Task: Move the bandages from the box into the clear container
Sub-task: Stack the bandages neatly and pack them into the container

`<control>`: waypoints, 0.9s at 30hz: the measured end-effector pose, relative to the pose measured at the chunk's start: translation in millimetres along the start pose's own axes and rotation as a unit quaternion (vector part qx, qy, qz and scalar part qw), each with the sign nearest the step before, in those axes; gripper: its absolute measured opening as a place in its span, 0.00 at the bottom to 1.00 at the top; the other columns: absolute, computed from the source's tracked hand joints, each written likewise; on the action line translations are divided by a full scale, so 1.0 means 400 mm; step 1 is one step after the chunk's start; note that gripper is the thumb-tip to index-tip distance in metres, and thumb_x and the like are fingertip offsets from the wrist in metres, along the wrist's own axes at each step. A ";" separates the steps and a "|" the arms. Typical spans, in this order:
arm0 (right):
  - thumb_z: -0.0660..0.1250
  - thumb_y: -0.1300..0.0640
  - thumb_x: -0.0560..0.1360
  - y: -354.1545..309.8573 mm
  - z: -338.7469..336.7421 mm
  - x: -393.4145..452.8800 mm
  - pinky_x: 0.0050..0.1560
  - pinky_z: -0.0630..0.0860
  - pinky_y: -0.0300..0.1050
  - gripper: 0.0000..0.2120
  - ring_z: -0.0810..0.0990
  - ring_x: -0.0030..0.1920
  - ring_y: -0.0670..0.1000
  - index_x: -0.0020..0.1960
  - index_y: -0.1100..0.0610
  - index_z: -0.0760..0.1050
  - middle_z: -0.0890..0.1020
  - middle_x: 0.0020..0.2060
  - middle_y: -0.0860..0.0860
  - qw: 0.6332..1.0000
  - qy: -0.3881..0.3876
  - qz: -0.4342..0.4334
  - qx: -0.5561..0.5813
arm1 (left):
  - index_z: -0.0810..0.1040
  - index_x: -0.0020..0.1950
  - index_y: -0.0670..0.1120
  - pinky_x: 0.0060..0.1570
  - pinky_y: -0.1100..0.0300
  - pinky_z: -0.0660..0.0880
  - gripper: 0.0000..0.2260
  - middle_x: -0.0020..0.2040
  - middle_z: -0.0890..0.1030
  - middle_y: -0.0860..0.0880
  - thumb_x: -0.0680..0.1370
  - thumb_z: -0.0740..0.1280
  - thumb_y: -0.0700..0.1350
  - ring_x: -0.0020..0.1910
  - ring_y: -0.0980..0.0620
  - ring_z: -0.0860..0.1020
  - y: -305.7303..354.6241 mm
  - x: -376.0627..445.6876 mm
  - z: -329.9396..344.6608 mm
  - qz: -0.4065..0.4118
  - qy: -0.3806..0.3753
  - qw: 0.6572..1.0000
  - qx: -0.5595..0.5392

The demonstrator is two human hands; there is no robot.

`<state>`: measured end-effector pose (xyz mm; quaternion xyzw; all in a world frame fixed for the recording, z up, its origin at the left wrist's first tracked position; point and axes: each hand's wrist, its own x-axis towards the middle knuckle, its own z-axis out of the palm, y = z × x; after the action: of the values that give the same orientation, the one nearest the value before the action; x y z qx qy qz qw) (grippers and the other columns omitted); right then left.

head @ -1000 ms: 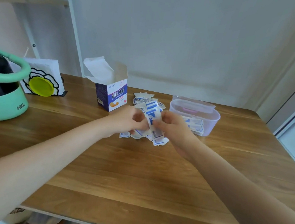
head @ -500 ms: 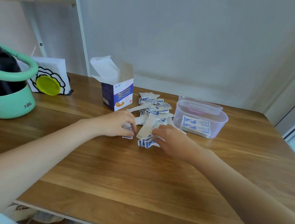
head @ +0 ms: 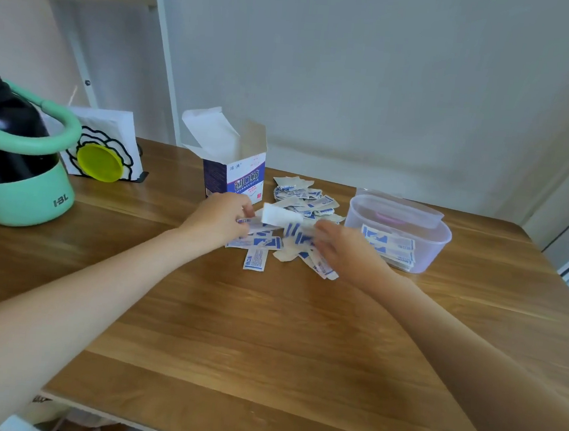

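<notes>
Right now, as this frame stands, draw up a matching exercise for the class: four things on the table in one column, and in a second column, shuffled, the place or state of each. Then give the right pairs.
Column one
1. bandage box
2. clear container
3. loose bandages
4. green bucket

Column two
A. at the table's left edge, a dark bottle inside
B. upright, top flaps open
C. spread on the wood between the box and the tub
D. holds a neat stack of bandages

Pairs: 1-B, 2-D, 3-C, 4-A
</notes>
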<state>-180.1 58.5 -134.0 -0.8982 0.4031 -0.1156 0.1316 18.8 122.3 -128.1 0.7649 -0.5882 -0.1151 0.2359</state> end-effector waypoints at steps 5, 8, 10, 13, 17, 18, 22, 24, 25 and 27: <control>0.59 0.59 0.78 -0.011 -0.029 -0.010 0.38 0.70 0.45 0.08 0.76 0.41 0.54 0.47 0.64 0.73 0.80 0.44 0.61 0.948 0.054 0.123 0.288 | 0.74 0.50 0.42 0.36 0.64 0.79 0.06 0.52 0.77 0.42 0.75 0.65 0.33 0.37 0.53 0.80 0.020 -0.013 -0.029 -0.121 -0.007 0.960 -0.253; 0.60 0.58 0.79 -0.024 -0.033 -0.020 0.48 0.78 0.51 0.08 0.81 0.47 0.57 0.48 0.61 0.75 0.81 0.48 0.59 0.906 0.018 0.157 0.392 | 0.74 0.50 0.42 0.34 0.67 0.79 0.05 0.47 0.79 0.42 0.76 0.65 0.34 0.34 0.54 0.82 0.051 -0.024 -0.041 -0.115 -0.034 0.954 -0.276; 0.60 0.60 0.79 -0.033 -0.042 -0.026 0.54 0.78 0.54 0.07 0.81 0.49 0.55 0.52 0.61 0.75 0.82 0.49 0.58 0.842 -0.015 0.161 0.515 | 0.74 0.49 0.42 0.32 0.67 0.79 0.04 0.45 0.80 0.43 0.76 0.65 0.34 0.32 0.54 0.83 0.080 -0.034 -0.046 -0.115 -0.053 0.938 -0.322; 0.58 0.64 0.79 -0.050 -0.052 -0.040 0.52 0.76 0.51 0.08 0.79 0.45 0.53 0.52 0.60 0.75 0.81 0.46 0.55 0.739 -0.052 0.141 0.657 | 0.73 0.46 0.44 0.40 0.63 0.81 0.03 0.45 0.82 0.42 0.77 0.65 0.37 0.37 0.52 0.84 0.125 -0.051 -0.029 -0.099 -0.078 0.932 -0.341; 0.60 0.63 0.78 -0.057 -0.059 -0.039 0.50 0.78 0.53 0.08 0.80 0.47 0.56 0.57 0.60 0.72 0.81 0.50 0.57 0.853 0.078 0.144 0.496 | 0.73 0.45 0.44 0.49 0.58 0.79 0.06 0.46 0.84 0.43 0.75 0.69 0.43 0.44 0.49 0.83 0.156 -0.066 0.003 -0.004 -0.174 0.955 -0.238; 0.61 0.62 0.78 -0.049 -0.065 -0.041 0.48 0.78 0.52 0.10 0.80 0.46 0.56 0.59 0.60 0.70 0.80 0.49 0.57 0.915 0.111 0.119 0.369 | 0.74 0.46 0.44 0.51 0.57 0.79 0.08 0.46 0.84 0.43 0.74 0.70 0.46 0.45 0.49 0.83 0.151 -0.064 0.004 0.001 -0.185 0.958 -0.218; 0.58 0.66 0.77 -0.004 -0.063 -0.076 0.39 0.75 0.51 0.16 0.79 0.46 0.58 0.64 0.58 0.62 0.78 0.48 0.57 0.989 0.029 -0.055 -0.135 | 0.73 0.56 0.48 0.52 0.56 0.78 0.16 0.52 0.80 0.50 0.72 0.72 0.50 0.43 0.50 0.80 0.127 -0.057 0.004 -0.015 -0.170 0.971 -0.164; 0.57 0.65 0.78 0.008 -0.041 -0.091 0.44 0.76 0.49 0.14 0.75 0.54 0.55 0.63 0.58 0.66 0.76 0.54 0.54 0.974 -0.035 -0.086 -0.205 | 0.73 0.59 0.50 0.49 0.57 0.78 0.19 0.54 0.77 0.52 0.71 0.72 0.53 0.47 0.50 0.79 0.132 -0.065 0.018 0.008 -0.191 0.976 -0.105; 0.57 0.64 0.79 0.010 -0.033 -0.096 0.48 0.76 0.48 0.13 0.74 0.56 0.54 0.62 0.58 0.68 0.75 0.56 0.54 0.970 -0.058 -0.098 -0.215 | 0.73 0.60 0.50 0.45 0.60 0.76 0.20 0.53 0.76 0.53 0.71 0.72 0.53 0.47 0.53 0.78 0.138 -0.072 0.029 0.028 -0.203 0.976 -0.070; 0.56 0.61 0.80 0.008 -0.024 -0.104 0.54 0.75 0.48 0.12 0.72 0.58 0.53 0.62 0.59 0.70 0.74 0.58 0.54 0.965 -0.090 -0.121 -0.214 | 0.74 0.60 0.49 0.36 0.67 0.69 0.17 0.49 0.76 0.53 0.73 0.70 0.52 0.39 0.59 0.73 0.146 -0.084 0.055 0.067 -0.204 0.976 -0.026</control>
<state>-212.3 86.4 -130.5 -0.9542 0.2934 0.0396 -0.0434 -49.8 137.9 -121.4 0.6775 -0.6709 -0.2681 0.1382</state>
